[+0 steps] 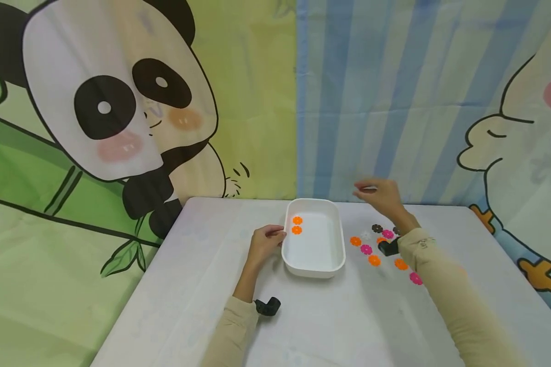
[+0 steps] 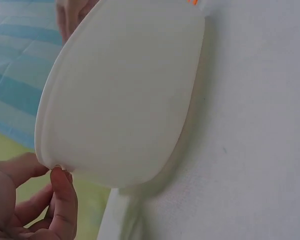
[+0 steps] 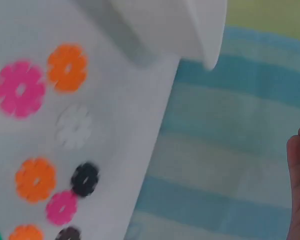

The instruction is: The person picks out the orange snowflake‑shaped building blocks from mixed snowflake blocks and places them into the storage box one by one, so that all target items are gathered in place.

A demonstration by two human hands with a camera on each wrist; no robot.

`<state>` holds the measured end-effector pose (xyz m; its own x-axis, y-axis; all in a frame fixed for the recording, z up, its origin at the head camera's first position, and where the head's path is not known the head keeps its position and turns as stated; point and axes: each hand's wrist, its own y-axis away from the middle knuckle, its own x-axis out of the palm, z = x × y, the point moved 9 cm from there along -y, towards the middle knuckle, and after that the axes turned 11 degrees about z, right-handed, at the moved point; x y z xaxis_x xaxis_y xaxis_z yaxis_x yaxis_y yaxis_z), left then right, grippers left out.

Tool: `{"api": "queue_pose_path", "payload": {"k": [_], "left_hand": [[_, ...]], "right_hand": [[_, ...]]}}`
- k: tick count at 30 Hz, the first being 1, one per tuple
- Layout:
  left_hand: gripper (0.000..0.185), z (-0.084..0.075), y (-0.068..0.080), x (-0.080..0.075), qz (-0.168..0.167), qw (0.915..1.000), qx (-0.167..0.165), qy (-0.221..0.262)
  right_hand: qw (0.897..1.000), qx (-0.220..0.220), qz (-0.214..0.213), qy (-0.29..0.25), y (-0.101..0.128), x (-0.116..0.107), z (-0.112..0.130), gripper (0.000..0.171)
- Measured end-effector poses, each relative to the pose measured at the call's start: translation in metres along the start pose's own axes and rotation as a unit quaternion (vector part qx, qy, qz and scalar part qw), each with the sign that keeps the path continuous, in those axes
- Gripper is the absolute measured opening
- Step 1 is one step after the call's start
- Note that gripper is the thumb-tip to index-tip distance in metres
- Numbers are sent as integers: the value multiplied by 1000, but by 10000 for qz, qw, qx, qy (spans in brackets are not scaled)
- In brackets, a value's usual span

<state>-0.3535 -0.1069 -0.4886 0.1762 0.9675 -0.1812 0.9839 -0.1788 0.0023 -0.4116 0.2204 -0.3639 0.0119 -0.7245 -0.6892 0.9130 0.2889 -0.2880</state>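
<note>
Pinching the white tray (image 1: 314, 271), the left hand (image 1: 263, 243) should hold it steady; whether the right hand (image 1: 383, 197) grips anything, I can't tell.

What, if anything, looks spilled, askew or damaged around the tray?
Nothing stands out: the white tray sits upright, two orange discs lie inside, and loose notched discs lie on the table, no damage visible.

1. a white tray (image 2: 120, 95) fills the middle, outer side facing us.
2. lower left: the left hand (image 2: 62, 205) pinches its rim.
3. top left: part of the right hand (image 2: 72, 15), beyond the rim.
4. right: a pale surface (image 2: 255, 125).
5. left: blue-striped cloth (image 2: 15, 75).
</note>
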Motion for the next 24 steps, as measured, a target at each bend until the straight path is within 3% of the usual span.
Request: {"api": "queue_pose_path", "payload": {"k": [6, 11, 18, 24], "left_hand": [[37, 4, -1, 0, 71, 9996, -145, -238], [37, 1, 0, -1, 46, 9994, -174, -297], [37, 1, -1, -2, 69, 9997, -133, -174], [37, 2, -1, -1, 107, 9997, -95, -178]], "right_hand": [[9953, 803, -54, 534, 54, -38, -76, 33], [9863, 1469, 179, 729, 88, -47, -120, 43], [9697, 2006, 1216, 688, 112, -25, -148, 51], [9656, 1987, 1537, 671, 120, -9, -157, 41]]}}
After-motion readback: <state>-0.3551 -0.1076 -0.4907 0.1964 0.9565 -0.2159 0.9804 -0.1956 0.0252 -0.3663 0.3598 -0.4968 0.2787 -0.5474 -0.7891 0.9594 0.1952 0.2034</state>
